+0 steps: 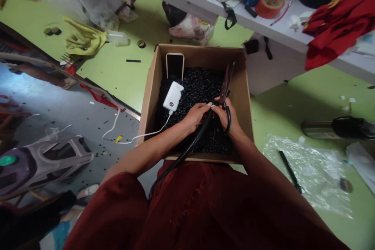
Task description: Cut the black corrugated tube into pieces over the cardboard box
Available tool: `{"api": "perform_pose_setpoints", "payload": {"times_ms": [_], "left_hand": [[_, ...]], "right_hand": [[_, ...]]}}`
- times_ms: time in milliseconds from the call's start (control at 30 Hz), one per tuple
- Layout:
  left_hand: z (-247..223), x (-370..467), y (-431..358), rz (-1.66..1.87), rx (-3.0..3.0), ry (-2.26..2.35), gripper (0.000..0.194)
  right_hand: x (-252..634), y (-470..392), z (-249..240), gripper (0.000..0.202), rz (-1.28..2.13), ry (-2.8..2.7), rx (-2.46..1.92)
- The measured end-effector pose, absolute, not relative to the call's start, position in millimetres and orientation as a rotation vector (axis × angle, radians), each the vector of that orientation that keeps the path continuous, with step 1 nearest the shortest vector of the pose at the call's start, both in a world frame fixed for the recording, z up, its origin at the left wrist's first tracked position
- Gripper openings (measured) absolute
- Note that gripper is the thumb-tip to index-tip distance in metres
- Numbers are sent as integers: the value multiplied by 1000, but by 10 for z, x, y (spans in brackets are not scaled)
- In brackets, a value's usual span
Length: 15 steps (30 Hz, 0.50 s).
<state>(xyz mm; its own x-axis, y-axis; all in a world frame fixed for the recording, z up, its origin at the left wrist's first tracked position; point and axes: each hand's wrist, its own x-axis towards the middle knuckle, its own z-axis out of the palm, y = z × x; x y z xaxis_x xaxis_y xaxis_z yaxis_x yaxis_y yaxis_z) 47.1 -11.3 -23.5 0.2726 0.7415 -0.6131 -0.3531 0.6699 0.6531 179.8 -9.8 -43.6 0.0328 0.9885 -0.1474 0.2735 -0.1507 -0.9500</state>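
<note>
Over a cardboard box point(248, 97) full of small black pieces point(199, 80), my two hands meet at the fingertips. My left hand point(197, 116) is closed on a long black ribbed strip point(191, 146), which runs down across the box's near edge toward my lap. Scissors point(225, 82) with dark handles are in my right hand point(225, 114), blades pointing up and away. The right thumb also touches the strip's end near the left fingertips. Whether the blades are apart is hard to see. In the box's left part lie a white power bank point(173, 97) and a phone point(175, 65) leaning on the wall.
A white cable point(152, 134) runs from the power bank over the box's left edge. Behind stands a white shelf point(202, 4) with orange tape point(269, 4) and red cloth point(340, 23). On the right lie a plastic bag point(319, 172) and a bottle point(336, 128); a yellow cloth point(83, 38) lies left.
</note>
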Motion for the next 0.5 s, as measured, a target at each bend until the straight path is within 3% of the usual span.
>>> {"api": "perform_pose_setpoints", "payload": {"times_ms": [267,500], "left_hand": [[-149,388,-109,661,382,971,32],[-114,374,-109,600,422,938,7]], "right_hand": [[1778,-137,-320,34,950,-1464,-1580],[1798,-131,-350,34,882,-1494,-1569]]}}
